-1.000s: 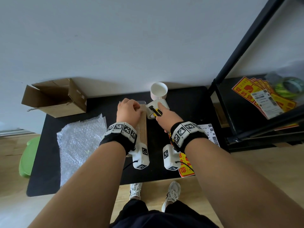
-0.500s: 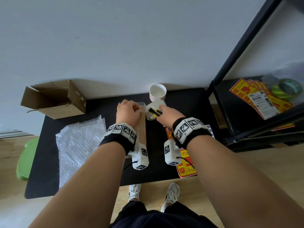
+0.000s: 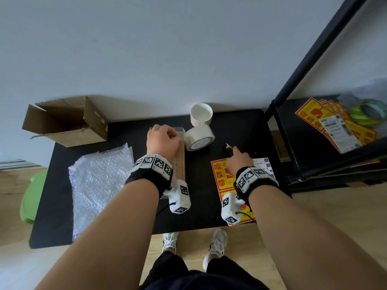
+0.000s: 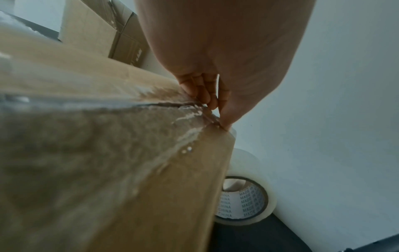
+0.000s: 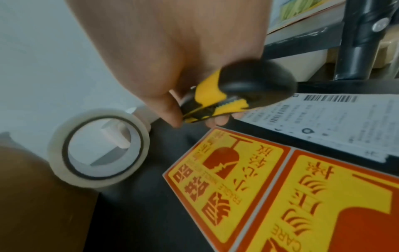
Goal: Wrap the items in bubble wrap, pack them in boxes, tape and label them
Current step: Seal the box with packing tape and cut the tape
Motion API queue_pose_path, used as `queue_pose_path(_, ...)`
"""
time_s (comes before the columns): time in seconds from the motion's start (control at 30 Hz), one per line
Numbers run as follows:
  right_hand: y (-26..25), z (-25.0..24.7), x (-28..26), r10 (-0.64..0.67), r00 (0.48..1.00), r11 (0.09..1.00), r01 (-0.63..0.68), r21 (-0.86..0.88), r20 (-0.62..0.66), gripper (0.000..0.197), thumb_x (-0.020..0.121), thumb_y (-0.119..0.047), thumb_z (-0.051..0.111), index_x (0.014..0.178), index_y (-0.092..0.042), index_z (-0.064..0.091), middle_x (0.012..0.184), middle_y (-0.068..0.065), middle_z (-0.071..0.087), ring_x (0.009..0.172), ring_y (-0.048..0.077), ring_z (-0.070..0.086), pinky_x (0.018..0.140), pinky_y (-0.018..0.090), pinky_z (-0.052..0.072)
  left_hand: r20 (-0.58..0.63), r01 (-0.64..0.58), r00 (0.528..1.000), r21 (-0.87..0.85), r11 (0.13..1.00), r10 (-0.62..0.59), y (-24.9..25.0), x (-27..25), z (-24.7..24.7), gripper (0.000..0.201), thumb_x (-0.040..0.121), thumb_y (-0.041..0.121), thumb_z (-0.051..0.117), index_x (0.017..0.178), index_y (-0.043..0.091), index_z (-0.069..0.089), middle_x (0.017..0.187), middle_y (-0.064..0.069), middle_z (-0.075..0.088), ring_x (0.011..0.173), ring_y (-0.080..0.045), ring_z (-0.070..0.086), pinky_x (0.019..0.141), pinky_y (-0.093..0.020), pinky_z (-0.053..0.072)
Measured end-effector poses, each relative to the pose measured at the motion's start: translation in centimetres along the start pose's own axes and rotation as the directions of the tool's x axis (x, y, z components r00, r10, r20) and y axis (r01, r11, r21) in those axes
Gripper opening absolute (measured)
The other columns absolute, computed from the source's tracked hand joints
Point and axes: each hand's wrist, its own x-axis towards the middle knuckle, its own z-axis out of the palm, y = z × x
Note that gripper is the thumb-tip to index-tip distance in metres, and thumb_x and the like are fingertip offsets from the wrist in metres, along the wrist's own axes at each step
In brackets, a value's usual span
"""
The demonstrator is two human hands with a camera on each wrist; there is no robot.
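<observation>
1. A green plastic stool [image 3: 31, 197] at the lower left of the frame, on the pale wooden floor [image 3: 335, 216].
2. A black metal shelving rack [image 3: 310, 63] along the right edge.
3. Grey-white sneakers [image 3: 215, 245] at bottom centre.
4. A plain white wall [image 3: 167, 49] across the top.

"MADE IN CHINA" inside tape roll [image 4: 241, 201]

Your left hand [image 3: 163, 141] is curled, fingertips [image 4: 210, 100] pinched down (forearm extended) — your right hand [image 3: 237, 159] grips low, index finger pointing forward.
</observation>
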Motion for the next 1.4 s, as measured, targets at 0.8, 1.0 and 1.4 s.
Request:
queue_pose_path(0.8, -8.0, -3.2, -0.3, -0.500, 0.860, 0.865, 0.501, -0.026, -0.103, 0.060, 0.080, -0.015, 0.063, 0.138, -0.024, 0.048, 0.135, 0.011, 0.051, 0.120, 0.033, 0.052, 0.094, 0.040, 0.047, 0.071, -0.023, 0.997, -0.035, 0.999, 0.025, -0.2, 0.3, -0.6, 0.009, 0.082, 0.015, 0.065, 0.091, 0.017, 0.067, 0.097, 0.003, 0.050, 0.107, -0.025, 0.051, 0.097, -0.034, 0.043)
queue_pose_path(1.0, -7.7, -2.7, -0.1, -0.546, 0.831, 0.820, 0.505, -0.269, -0.102, 0.047, 0.086, -0.033, 0.066, 0.128, -0.015, 0.055, 0.131, 0.007, 0.046, 0.117, 0.031, 0.042, 0.088, 0.039, 0.042, 0.045, -0.006, 0.999, -0.042, 0.999, 0.008, 0.1, 0.0, -0.5, 0.005, 0.081, 0.024, 0.066, 0.082, 0.022, 0.060, 0.094, 0.005, 0.051, 0.106, -0.023, 0.049, 0.095, -0.032, 0.042)
queue_pose_path(1.4, -6.5, -3.2, -0.4, -0.543, 0.839, 0.835, 0.536, -0.122, -0.036, 0.042, 0.085, -0.034, 0.066, 0.125, -0.021, 0.062, 0.116, 0.010, 0.059, 0.117, 0.027, 0.046, 0.097, 0.042, 0.045, -0.009, 0.075, 0.997, 0.315, 0.946, -0.077, 2.4, 0.2, 0.9, 0.048, 0.080, 0.051, 0.059, 0.107, 0.011, 0.060, 0.112, -0.006, 0.055, 0.113, -0.030, 0.046, 0.095, -0.039, 0.039)
